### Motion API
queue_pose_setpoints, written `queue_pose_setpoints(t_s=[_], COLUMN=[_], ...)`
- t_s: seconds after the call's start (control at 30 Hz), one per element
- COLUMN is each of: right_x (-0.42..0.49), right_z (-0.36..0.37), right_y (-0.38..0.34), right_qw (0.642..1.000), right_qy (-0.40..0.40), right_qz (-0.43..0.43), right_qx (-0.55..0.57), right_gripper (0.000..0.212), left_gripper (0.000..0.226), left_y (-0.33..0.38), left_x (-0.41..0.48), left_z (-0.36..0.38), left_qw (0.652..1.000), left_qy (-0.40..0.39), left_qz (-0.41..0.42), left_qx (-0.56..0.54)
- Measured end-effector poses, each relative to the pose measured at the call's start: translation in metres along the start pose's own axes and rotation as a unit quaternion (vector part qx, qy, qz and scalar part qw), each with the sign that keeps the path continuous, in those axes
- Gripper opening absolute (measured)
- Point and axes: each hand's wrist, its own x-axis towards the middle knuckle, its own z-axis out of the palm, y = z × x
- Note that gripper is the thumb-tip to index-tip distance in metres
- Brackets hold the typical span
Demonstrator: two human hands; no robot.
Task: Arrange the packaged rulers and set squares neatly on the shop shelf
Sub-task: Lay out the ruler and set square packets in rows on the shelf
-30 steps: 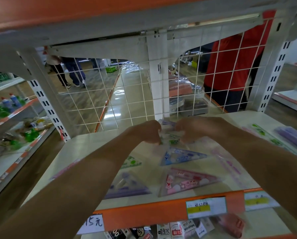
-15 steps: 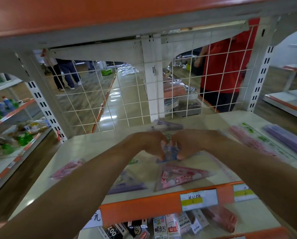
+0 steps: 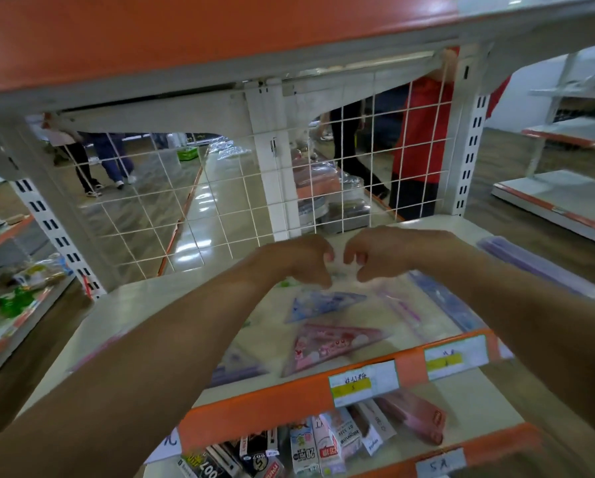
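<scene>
both hands up at far-centre of the shelf [image 3: 144, 305], knuckles nearly touching. left hand [image 3: 296, 260] + right hand [image 3: 387, 253]: fingers curled tight, narrow, pinching a pale bit of clear film between them. i read it as the far edge of the blue pack [image 3: 327, 303], whose triangle lies flat just near of the knuckles. blurry there, so not 100% sure it's that sleeve.

why two hands, my guess: the sleeve is floppy + slick, and a one-point pinch would let it swing. gripping the top edge both sides keeps it square while it's lined up.

pink pack [image 3: 330, 343] lies directly near of the blue one, same way round, long tip to the right. reads as a column of triangles, far to near. purple pack [image 3: 235, 369] near-left, partly hidden by the left forearm. long ruler packs [image 3: 441, 298] run near-to-far on the right, more purple ones [image 3: 537, 267] far right. so long stuff grouped right, triangles centre.

materials: set squares look thin hard plastic w/ printed cartoon pattern, in glossy clear bags catching glare. shelf is smooth cream board w/ orange front lip carrying a price tag [image 3: 363, 382]. wire grid [image 3: 185, 208] backs it, prob stops packs sliding off the far side.

task est: about mid-way, left part not tidy yet.
</scene>
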Motion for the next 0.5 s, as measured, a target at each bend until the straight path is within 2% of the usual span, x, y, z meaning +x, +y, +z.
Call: queue_pose_setpoints(t_s=[0.23,0.37,0.5], right_x=[-0.053,-0.076,-0.090], right_z=[-0.014,-0.014,-0.013], right_y=[0.061,0.095,0.134], right_qw=[0.994,0.983,0.971], right_qy=[0.047,0.067,0.072], right_qz=[0.102,0.169,0.220], right_qx=[0.002,0.027,0.055], right_gripper=[0.035,0.031,0.029], left_gripper=[0.057,0.054,0.041], left_y=[0.055,0.099,0.142], left_x=[0.030,0.045,0.061], left_z=[0.000,0.001,0.002], left_qw=[0.998,0.993,0.987], left_qy=[-0.006,0.011,0.020], left_qz=[0.057,0.120,0.161], left_qx=[0.014,-0.001,0.009])
